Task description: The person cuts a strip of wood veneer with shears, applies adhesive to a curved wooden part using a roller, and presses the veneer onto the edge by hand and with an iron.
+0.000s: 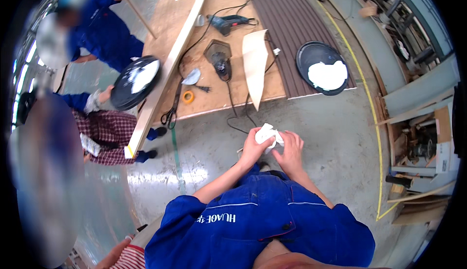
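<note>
Short of the edge of the worktop (277,81), with room around, the left hand (251,148) and right hand (291,151) grip a white wad (265,133), perhaps paper, its underside hidden.

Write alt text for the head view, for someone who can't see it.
The wearer's left hand and right hand hold a crumpled white item above the floor. Ahead, a wooden table bears power tools and a black tray of white material. On the left, a co-worker's hand grips another black tray.
</note>
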